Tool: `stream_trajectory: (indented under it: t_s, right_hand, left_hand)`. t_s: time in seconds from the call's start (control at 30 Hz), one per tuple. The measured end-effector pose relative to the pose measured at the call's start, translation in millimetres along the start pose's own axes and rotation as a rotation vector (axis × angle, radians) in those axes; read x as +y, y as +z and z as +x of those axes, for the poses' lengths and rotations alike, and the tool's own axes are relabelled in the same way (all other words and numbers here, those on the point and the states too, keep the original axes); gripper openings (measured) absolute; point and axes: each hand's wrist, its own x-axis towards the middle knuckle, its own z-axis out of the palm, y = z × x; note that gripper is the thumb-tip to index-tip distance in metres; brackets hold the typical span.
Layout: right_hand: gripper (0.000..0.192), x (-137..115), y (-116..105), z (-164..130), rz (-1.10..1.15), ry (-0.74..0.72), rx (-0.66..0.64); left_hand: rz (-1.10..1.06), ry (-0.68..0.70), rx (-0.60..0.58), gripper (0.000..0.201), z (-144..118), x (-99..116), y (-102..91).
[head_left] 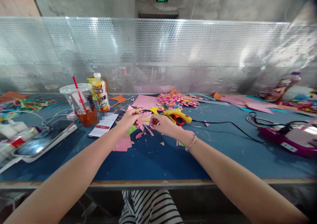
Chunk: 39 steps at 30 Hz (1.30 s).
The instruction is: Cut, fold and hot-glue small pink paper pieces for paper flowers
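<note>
Pink paper piece (pixel 144 117) sits mid-table between both hands, long axis roughly 9-to-3 o'clock. Left hand (pixel 130 117) pinches its 9 o'clock end, right hand (pixel 160 123) its 3 o'clock end. Yellow glue gun (pixel 178 115) lies at 2 o'clock, nearer the right hand.

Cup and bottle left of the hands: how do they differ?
The cup is clear plastic with a domed lid and a red straw; the bottle is opaque, wrapped in a yellow-orange label, with a white cap. The cup is wider and holds a little brown drink at its bottom; the bottle's fill is hidden. The cup stands nearer the table's front edge, the bottle behind it. Both stand upright on the blue table.
</note>
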Motion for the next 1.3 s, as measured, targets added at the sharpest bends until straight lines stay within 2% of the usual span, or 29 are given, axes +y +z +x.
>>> stream_trajectory:
  t_s: [0.1,0.27,0.33,0.47,0.6,0.73,0.8,0.87,1.0,1.13,1.23,1.27,1.3]
  right_hand:
    - [0.005,2.0,-12.1,0.2,0.105,0.062,0.056]
    - [0.007,-2.9,-25.3,-1.7,0.237,0.197,0.029]
    - [0.007,-4.6,-27.5,-2.2,0.290,0.213,0.040]
    - [0.012,-4.5,-30.6,-2.6,0.372,0.226,0.039]
    - [0.015,-5.0,-32.8,-3.1,0.479,0.231,0.046]
    - [0.015,-6.6,-30.2,-2.4,0.559,0.215,0.048]
    - [0.017,-7.0,-26.6,-1.3,0.597,0.196,0.069]
    - [0.018,-7.5,-22.1,-0.3,0.619,0.182,0.088]
    - [0.016,-9.8,-13.6,0.1,0.611,0.173,0.102]
    - [0.017,-11.3,-13.2,-0.2,0.595,0.174,0.010]
    - [0.020,-4.1,-24.3,1.0,0.522,0.141,-0.040]
    - [0.019,1.5,-30.4,1.3,0.444,0.137,0.001]
    - [0.017,8.9,-37.4,1.3,0.319,0.153,0.106]
  left_hand:
    - [-0.046,-0.080,-0.033,0.009,-0.3,1.0,2.7]
    - [0.040,-0.151,-0.124,0.011,-5.1,4.1,7.1]
    - [0.127,-0.147,-0.182,0.011,-6.7,3.6,7.0]
    - [0.315,-0.041,-0.260,0.011,-5.4,-2.6,4.6]
    - [0.474,0.034,-0.211,0.014,-0.7,-10.2,3.0]
    - [0.600,0.180,-0.050,0.017,-1.2,-9.2,4.0]
    - [0.555,0.223,-0.047,0.023,-4.1,-4.9,6.0]
    - [0.472,0.262,-0.110,0.030,-7.5,-0.5,8.8]
    - [0.375,0.335,-0.182,0.030,-10.2,1.3,13.0]
    - [0.307,0.281,-0.190,0.028,-5.6,-4.6,10.3]
    - [0.268,0.251,-0.179,0.024,-2.7,-5.8,6.1]
    - [0.266,0.251,-0.169,0.022,-2.6,-4.8,5.1]
    - [0.268,0.247,-0.156,0.019,-3.0,-3.2,4.5]
